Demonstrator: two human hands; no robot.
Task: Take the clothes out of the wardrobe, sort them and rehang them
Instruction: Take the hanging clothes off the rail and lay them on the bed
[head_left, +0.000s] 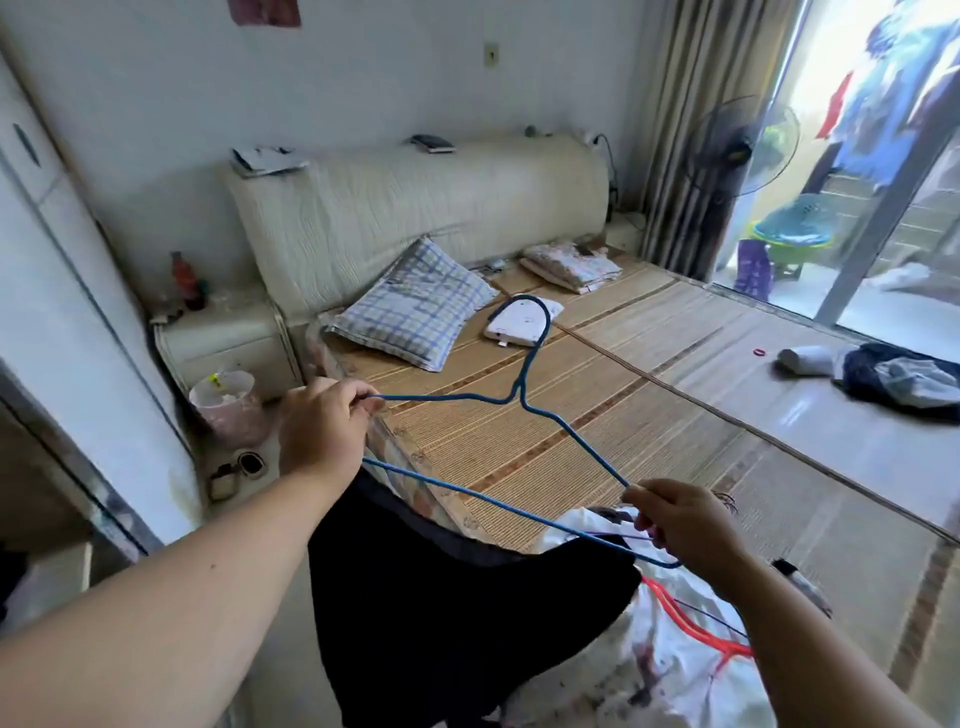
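Note:
I hold a blue wire hanger (519, 395) flat above the near corner of the bed, its hook pointing away from me. My left hand (322, 426) grips the hanger's left end. My right hand (680, 525) pinches its right end. A black garment (441, 613) hangs below the hanger over the bed's edge. To its right lies a white garment (670, 660) with a red hanger (696, 623) on top. The white wardrobe (62, 312) stands at the left.
The bed carries a bamboo mat (649, 415), a checked pillow (415, 306), a white device (519, 325), folded bedding (571, 265) and dark clothes (904, 374) at the far right. A bedside cabinet (228, 338) and a pink bin (228, 405) stand at the left. A fan (743, 145) stands by the glass door.

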